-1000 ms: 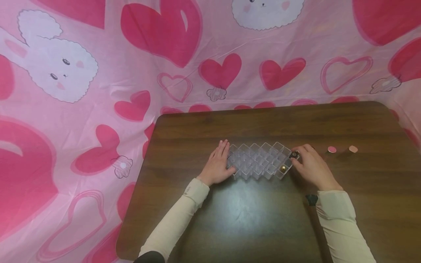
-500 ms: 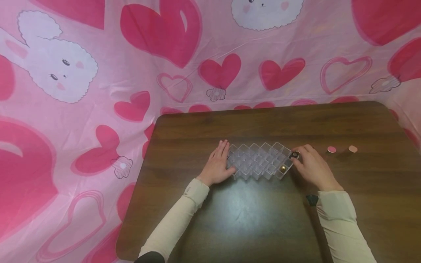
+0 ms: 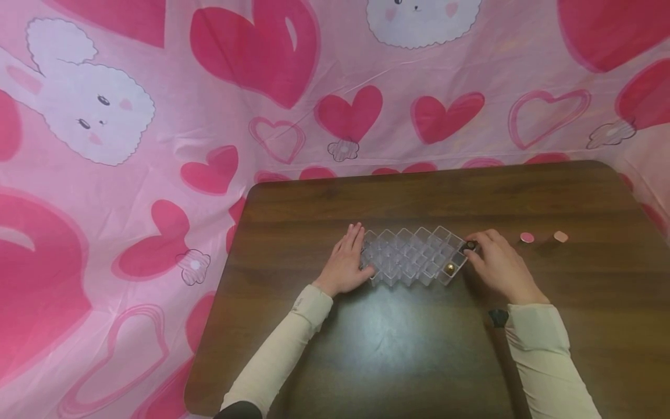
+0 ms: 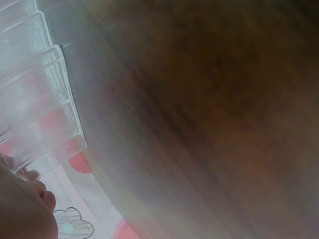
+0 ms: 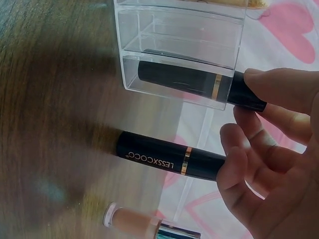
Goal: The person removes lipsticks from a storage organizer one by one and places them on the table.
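A clear plastic organizer [image 3: 403, 256] with several diamond-shaped compartments stands mid-table. My left hand [image 3: 342, 259] rests against its left end, fingers straight, thumb on the near side; in the left wrist view part of the hand [image 4: 25, 209] shows beside the clear walls. At the right end, my right hand [image 3: 499, 265] pinches the top of a black cosmetic tube [image 5: 184, 79] with a gold band, whose lower part is inside the end compartment. Behind the fingers in the right wrist view is a second black tube [image 5: 154, 153], lettered LESSXCOCO.
A gold-topped item [image 3: 450, 268] sits in a near right compartment. Right of the hand stand a pink-topped item [image 3: 527, 237] and a peach-topped one [image 3: 560, 237]. A peach tube with a silvery end [image 5: 132, 221] appears low in the right wrist view. Patterned cloth [image 3: 282, 52] hangs behind the table.
The pinched black tube's top has shifted very slightly right and away with my right hand. My left hand and the organizer stay in place.
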`<state>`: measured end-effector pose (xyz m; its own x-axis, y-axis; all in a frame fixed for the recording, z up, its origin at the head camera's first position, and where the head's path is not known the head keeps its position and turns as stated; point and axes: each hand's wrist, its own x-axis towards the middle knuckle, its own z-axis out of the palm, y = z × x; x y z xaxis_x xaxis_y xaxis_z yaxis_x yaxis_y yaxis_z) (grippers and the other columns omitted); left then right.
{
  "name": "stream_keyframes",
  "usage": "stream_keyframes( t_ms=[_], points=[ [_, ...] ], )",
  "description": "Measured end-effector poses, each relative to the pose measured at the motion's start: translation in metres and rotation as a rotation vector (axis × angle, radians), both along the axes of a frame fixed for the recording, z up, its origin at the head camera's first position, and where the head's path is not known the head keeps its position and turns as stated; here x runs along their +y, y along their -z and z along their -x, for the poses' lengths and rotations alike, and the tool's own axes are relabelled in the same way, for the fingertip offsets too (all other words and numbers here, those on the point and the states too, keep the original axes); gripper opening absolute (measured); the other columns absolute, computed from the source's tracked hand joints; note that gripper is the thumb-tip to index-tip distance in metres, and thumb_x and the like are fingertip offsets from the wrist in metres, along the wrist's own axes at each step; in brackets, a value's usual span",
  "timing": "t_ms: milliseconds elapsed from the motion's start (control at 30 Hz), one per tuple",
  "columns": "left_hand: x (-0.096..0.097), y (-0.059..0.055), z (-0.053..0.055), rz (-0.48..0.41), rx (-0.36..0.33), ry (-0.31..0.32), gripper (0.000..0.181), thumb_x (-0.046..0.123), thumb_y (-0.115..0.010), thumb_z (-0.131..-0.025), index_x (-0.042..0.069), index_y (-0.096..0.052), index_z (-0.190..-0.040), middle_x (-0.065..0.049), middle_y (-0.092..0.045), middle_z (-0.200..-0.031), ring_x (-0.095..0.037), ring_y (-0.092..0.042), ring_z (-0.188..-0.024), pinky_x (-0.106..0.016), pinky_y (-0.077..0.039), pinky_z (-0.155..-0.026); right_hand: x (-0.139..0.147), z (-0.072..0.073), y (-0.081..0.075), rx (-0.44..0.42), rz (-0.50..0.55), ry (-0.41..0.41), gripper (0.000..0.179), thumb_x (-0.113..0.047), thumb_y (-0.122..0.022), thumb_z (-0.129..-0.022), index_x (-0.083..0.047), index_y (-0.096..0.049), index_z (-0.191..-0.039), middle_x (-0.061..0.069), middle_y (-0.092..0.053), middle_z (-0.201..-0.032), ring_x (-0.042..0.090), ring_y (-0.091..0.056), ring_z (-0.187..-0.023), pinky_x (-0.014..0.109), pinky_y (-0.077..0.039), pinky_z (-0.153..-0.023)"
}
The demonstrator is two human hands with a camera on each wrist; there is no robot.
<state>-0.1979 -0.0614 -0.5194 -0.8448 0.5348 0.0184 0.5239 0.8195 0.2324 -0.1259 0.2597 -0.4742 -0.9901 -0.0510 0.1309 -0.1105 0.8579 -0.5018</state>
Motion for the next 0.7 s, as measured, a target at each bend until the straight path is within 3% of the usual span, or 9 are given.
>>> stream_keyframes(
  t_ms=[700],
  points=[
    [0.000,-0.001,0.000,0.004,0.015,0.007,0.089,0.048,-0.048,-0.077,0.009,-0.007,-0.145,-0.004,-0.003,-0.152,-0.019,-0.001,-0.140,-0.038,-0.018,-0.110,0.001,-0.002,-0.011,-0.026,-0.007,0.002,0.028,-0.019,-0.056,-0.086,-0.004,-0.054,-0.110,0.018,-0.058,-0.102,0.032,-0.055,-0.084,0.053,-0.042,-0.067]
  ],
)
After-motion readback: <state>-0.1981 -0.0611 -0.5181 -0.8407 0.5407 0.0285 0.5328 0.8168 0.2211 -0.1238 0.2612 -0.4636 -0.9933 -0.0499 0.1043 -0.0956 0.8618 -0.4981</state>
